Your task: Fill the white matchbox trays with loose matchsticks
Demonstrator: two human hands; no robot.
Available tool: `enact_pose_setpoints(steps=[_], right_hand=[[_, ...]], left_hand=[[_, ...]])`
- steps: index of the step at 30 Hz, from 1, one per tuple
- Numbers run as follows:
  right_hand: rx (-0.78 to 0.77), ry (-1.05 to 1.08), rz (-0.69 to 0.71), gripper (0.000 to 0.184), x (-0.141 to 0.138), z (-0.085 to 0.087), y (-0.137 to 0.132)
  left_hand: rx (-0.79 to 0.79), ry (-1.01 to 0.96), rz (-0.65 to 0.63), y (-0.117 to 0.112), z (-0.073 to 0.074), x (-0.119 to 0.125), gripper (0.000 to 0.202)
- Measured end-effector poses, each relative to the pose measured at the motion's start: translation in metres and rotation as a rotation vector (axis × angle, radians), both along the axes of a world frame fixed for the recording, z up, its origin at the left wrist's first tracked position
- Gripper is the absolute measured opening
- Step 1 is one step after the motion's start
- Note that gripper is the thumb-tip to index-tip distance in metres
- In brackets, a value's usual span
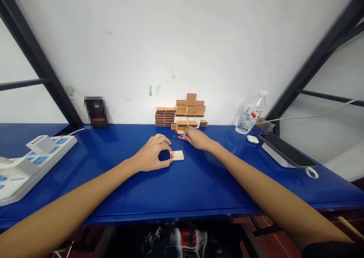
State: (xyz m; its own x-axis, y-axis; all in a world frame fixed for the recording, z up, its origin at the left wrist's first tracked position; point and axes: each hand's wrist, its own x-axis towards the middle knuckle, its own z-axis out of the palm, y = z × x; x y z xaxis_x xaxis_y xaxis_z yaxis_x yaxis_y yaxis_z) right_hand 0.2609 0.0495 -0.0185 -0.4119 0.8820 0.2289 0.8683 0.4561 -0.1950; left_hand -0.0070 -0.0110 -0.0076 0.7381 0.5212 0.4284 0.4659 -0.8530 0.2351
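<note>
My left hand (153, 152) grips the left end of a small white matchbox tray (179, 158) between thumb and fingers. Inside the tray lie several red-tipped matches (175, 155). Farther back, my right hand (196, 138) is closed in a pinch on red-tipped matches (180, 137); how many I cannot tell. More loose matches (179, 132) lie on the blue table just behind its fingertips. Directly beyond them stand stacked matchboxes (190, 109), orange-brown with printed labels, some with white trays showing between. A neat pile of matchboxes (165, 117) stands to their left.
On the blue table (170, 193), a white power strip (54, 155) with plugs lies at left. A black object (96, 113) stands by the wall. To the right are a water bottle (250, 114), a white earphone case (253, 139) and a propped phone (287, 150).
</note>
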Motion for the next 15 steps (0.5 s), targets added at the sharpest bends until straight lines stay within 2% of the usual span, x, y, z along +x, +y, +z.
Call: enact_pose_setpoints(steps=[6, 12, 15], right_hand=[[-0.038, 0.04, 0.095, 0.017, 0.006, 0.007, -0.014], [-0.074, 0.057, 0.196, 0.015, 0.003, 0.029, -0.05], [-0.119, 0.018, 0.241, 0.015, -0.004, 0.034, -0.065]], left_hand=[[-0.006, -0.004, 0.008, 0.0, 0.0, 0.0, 0.021], [-0.001, 0.002, 0.035, 0.0, -0.001, 0.0, 0.02], [-0.004, 0.004, 0.037, 0.0, 0.0, 0.0, 0.021]])
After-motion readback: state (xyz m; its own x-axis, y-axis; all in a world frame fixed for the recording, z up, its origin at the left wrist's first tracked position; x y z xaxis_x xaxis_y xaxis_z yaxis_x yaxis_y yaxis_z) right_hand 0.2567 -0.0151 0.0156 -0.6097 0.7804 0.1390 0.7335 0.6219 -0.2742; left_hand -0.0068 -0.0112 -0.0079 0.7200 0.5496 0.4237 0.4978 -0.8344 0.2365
